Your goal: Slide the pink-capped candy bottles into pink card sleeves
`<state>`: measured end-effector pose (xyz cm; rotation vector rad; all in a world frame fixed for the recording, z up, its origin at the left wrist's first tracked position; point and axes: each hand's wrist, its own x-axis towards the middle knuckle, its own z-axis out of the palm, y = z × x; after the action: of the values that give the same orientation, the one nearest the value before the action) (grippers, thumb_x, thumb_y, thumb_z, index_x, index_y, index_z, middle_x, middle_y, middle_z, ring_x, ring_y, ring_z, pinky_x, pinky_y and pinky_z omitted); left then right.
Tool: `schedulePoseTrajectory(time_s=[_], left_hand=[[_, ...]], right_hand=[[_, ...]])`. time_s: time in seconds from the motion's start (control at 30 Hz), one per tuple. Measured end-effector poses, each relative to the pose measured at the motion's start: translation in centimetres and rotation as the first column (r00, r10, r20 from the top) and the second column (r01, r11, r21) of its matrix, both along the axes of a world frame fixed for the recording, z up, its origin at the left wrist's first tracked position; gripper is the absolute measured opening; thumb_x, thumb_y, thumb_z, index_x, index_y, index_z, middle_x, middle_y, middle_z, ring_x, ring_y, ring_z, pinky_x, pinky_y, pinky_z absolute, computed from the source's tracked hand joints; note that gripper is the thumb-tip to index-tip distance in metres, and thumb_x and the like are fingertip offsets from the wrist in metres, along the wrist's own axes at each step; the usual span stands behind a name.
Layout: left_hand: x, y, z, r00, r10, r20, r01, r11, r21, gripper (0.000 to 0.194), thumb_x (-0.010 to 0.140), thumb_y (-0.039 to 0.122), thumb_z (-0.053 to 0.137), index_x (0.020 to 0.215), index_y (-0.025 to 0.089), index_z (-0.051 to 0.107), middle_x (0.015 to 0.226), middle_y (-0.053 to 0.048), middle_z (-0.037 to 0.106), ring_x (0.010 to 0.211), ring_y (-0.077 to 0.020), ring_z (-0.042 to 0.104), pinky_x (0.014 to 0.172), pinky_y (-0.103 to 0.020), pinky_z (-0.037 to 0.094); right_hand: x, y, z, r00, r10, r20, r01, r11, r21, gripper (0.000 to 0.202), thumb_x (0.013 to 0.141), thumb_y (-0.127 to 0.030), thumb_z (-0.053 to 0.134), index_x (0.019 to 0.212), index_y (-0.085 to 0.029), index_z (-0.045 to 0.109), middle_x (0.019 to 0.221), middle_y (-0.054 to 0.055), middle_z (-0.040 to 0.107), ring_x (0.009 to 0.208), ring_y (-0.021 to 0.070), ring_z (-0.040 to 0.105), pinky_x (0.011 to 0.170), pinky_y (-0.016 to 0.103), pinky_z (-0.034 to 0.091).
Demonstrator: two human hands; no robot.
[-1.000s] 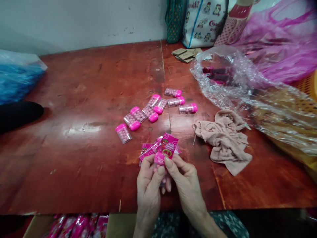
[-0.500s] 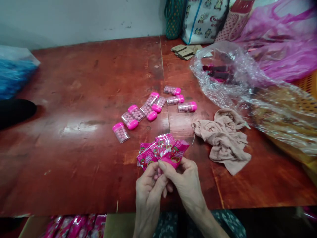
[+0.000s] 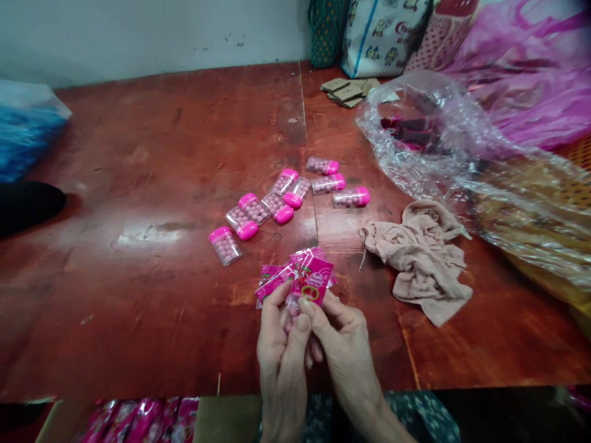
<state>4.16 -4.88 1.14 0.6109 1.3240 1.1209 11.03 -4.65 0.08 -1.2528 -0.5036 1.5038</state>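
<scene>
Near the table's front edge, my left hand (image 3: pixel 284 344) is closed around a small clear candy container (image 3: pixel 292 312) of pink balls, partly hidden by the fingers. My right hand (image 3: pixel 344 335) pinches a pink printed label (image 3: pixel 314 280) by its lower edge, right against the container. Just beyond the fingers lies a small pile of similar pink labels (image 3: pixel 272 278), partly covered. Farther back, several pink-capped candy containers (image 3: pixel 226 246) lie on their sides in a loose slanting row.
A crumpled beige cloth (image 3: pixel 425 264) lies to the right, beside a clear plastic bag (image 3: pixel 415 154). Cardboard pieces (image 3: pixel 348 92) and a patterned bag (image 3: pixel 385 40) are at the back. A blue-filled bag (image 3: pixel 28 132) sits left; a box of pink packets (image 3: pixel 138 421) stands below the table edge.
The label in my right hand has turned from tilted and folded to nearly flat, facing me, and shifted left against the container. My left hand has moved slightly right.
</scene>
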Motion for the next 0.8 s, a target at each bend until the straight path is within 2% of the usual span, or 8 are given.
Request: schedulePoseTrajectory(time_s=[0.1, 0.23, 0.33, 0.43, 0.5, 0.6, 0.7, 0.8], left_hand=[[-0.5, 0.2, -0.3, 0.997, -0.031, 0.073, 0.034, 0.999, -0.034, 0.030, 0.079, 0.033, 0.059, 0.106, 0.022, 0.052, 0.056, 0.006, 0.048, 0.039, -0.0049, 0.040, 0.037, -0.016, 0.031], [-1.1, 0.8, -0.5, 0.986, -0.086, 0.142, 0.089, 0.996, -0.014, 0.017, 0.080, 0.033, 0.058, 0.090, 0.021, 0.054, 0.053, 0.007, 0.045, 0.037, -0.0043, 0.039, 0.034, -0.015, 0.028], [-1.0, 0.9, -0.7, 0.987, -0.114, 0.117, 0.115, 0.993, 0.001, 0.014, 0.081, 0.033, 0.057, 0.080, 0.020, 0.050, 0.054, 0.007, 0.048, 0.036, -0.0037, 0.039, 0.034, -0.015, 0.025], [-1.0, 0.5, -1.4, 0.986, -0.127, 0.111, 0.130, 0.991, -0.026, 0.020, 0.081, 0.038, 0.055, 0.078, 0.020, 0.048, 0.049, 0.008, 0.046, 0.033, -0.0048, 0.039, 0.032, -0.016, 0.024], [-1.2, 0.2, -1.8, 0.992, -0.097, 0.075, 0.100, 0.994, -0.036, 0.025, 0.079, 0.044, 0.056, 0.081, 0.019, 0.053, 0.052, 0.006, 0.050, 0.038, -0.0067, 0.045, 0.035, -0.017, 0.031], [-1.8, 0.2, -1.8, 0.997, -0.060, 0.039, 0.060, 0.998, 0.012, 0.031, 0.077, 0.045, 0.058, 0.085, 0.016, 0.060, 0.063, 0.001, 0.059, 0.054, -0.0100, 0.055, 0.049, -0.019, 0.043], [-2.0, 0.6, -0.9, 0.988, -0.041, 0.151, 0.043, 0.999, -0.015, 0.023, 0.071, 0.034, 0.068, 0.084, 0.016, 0.063, 0.061, 0.002, 0.060, 0.056, -0.0100, 0.056, 0.053, -0.019, 0.045], [-1.9, 1.0, 0.2, 0.957, 0.083, 0.279, -0.065, 0.995, -0.075, 0.019, 0.066, 0.026, 0.073, 0.077, 0.013, 0.064, 0.065, 0.001, 0.062, 0.055, -0.0075, 0.055, 0.051, -0.016, 0.045]], right_hand=[[-0.1, -0.3, 0.0, 0.999, 0.039, 0.020, -0.039, 0.999, 0.012, 0.024, 0.079, -0.038, 0.062, 0.079, -0.014, 0.067, 0.041, -0.007, 0.044, 0.034, 0.0051, 0.043, 0.035, 0.015, 0.038], [0.9, 0.2, 0.2, 0.990, 0.119, -0.079, -0.114, 0.992, 0.056, 0.024, 0.081, -0.039, 0.059, 0.086, -0.015, 0.063, 0.046, -0.005, 0.053, 0.038, 0.0086, 0.051, 0.043, 0.020, 0.044], [1.2, 0.6, 0.4, 0.992, 0.100, -0.077, -0.096, 0.994, 0.053, 0.026, 0.083, -0.041, 0.056, 0.079, -0.015, 0.059, 0.047, -0.005, 0.053, 0.035, 0.0086, 0.050, 0.039, 0.020, 0.042], [1.2, 0.8, 0.6, 0.996, 0.087, -0.027, -0.086, 0.996, 0.041, 0.026, 0.083, -0.042, 0.055, 0.079, -0.016, 0.056, 0.048, -0.006, 0.051, 0.030, 0.0086, 0.046, 0.032, 0.020, 0.040], [1.4, 0.8, 0.8, 0.996, 0.067, 0.057, -0.071, 0.995, 0.067, 0.026, 0.083, -0.041, 0.055, 0.076, -0.016, 0.056, 0.053, -0.005, 0.051, 0.032, 0.0070, 0.043, 0.033, 0.020, 0.039], [1.9, 0.9, 1.0, 0.958, 0.067, 0.277, -0.107, 0.986, 0.131, 0.027, 0.082, -0.036, 0.058, 0.066, -0.015, 0.057, 0.062, -0.003, 0.053, 0.051, 0.0077, 0.048, 0.049, 0.020, 0.041], [2.3, 0.7, 1.3, 0.895, 0.115, 0.432, -0.200, 0.967, 0.156, 0.034, 0.085, -0.038, 0.054, 0.060, -0.015, 0.054, 0.061, -0.003, 0.048, 0.058, 0.0094, 0.044, 0.053, 0.021, 0.037], [2.2, 0.0, 1.9, 0.837, 0.072, 0.543, -0.224, 0.950, 0.218, 0.025, 0.084, -0.034, 0.055, 0.068, -0.016, 0.056, 0.069, -0.001, 0.053, 0.066, 0.0129, 0.049, 0.061, 0.024, 0.040]])
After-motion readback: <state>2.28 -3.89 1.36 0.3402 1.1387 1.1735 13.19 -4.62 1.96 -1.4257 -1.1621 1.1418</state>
